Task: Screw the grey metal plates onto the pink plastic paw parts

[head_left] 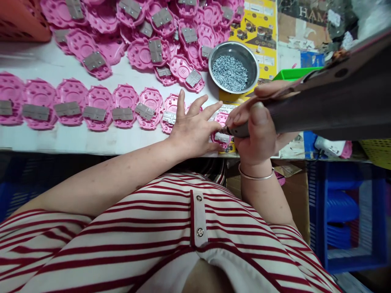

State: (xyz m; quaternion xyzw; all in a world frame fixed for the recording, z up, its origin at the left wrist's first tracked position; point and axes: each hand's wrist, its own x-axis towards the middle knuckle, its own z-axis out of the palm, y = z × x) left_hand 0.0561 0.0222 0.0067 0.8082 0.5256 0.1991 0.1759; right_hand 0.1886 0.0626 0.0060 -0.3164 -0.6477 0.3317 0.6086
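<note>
My right hand (259,126) is wrapped round a dark power screwdriver (305,110), whose tip points left onto a pink plastic shell (221,118) with a metal plate (222,137). Spread flat over the row, my left hand (195,126) has its fingers apart; its thumb and index finger lie at that shell's left side. Partly under this hand are other shells, one of them a pink shell (169,106) with a shiny plate. Further left runs a row of similar shells (124,101), each with a grey plate. A steel bowl (255,83) of small screws (230,73) stands just beyond my hands.
A heap of pink shells (152,24) covers the back of the table. An orange basket (24,24) stands at the back left. To the right are a green tray (297,73) and a yellow basket (378,152). A blue crate (354,264) sits below on the right.
</note>
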